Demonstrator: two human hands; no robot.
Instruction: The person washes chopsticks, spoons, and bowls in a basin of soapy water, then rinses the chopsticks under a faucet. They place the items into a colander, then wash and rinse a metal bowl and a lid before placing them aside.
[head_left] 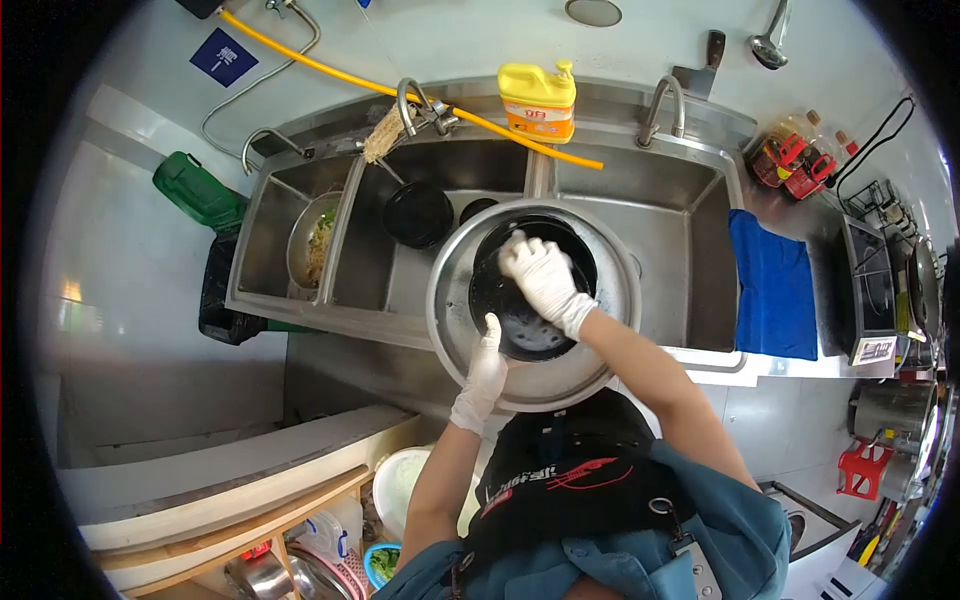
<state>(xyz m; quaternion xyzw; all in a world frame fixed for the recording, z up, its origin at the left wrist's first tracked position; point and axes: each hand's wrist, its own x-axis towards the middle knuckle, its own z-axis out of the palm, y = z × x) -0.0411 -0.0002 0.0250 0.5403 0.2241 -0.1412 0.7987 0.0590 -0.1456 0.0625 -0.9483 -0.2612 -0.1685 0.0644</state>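
A wide steel basin [615, 355] is in front of me at the near edge of the sinks, with a round black bowl [525, 335] inside it. White-gloved, my left hand [485, 378] grips the near left side of the black bowl, its thumb over the rim. My right hand [545, 282], gloved too, reaches into the bowl with its fingers curled against the inner wall. Whatever those fingers hold is hidden and slightly blurred. Wet, foamy patches show on the bowl's bottom.
Behind the basin stand steel sinks [665, 240]; the middle one holds a black pot [418, 214], the left one a strainer of food scraps [318, 240]. A yellow hose [480, 121] crosses near a yellow detergent jug [538, 103]. A blue cloth [772, 285] lies right.
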